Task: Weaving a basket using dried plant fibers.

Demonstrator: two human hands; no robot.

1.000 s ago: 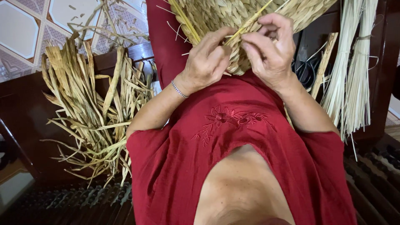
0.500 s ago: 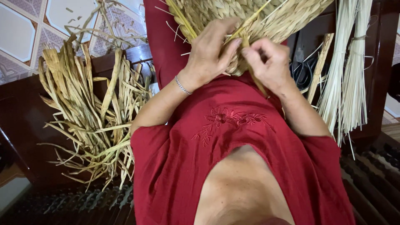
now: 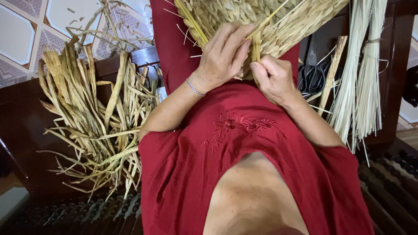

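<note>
Right now the woven basket [image 3: 261, 21] rests on your lap against the red dress, at the top of the view. Your left hand [image 3: 224, 56] presses flat on its weave, fingers closed over it; your right hand [image 3: 272, 78] pinches a straw strand [image 3: 256, 48] upright. Pull too hard and that dry strand may snap or slip loose. Loose reeds [image 3: 96, 126] lie to your left, scissors [image 3: 315, 76] to your right.

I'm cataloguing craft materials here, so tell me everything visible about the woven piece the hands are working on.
The woven piece is a braided mat or basket of dried tan straw, cut off by the frame's top edge. Loose strand ends stick out around its rim. It rests over the person's red-clothed lap. The left hand presses on its lower edge, while the right hand pinches one flat strand standing up from it.
</note>
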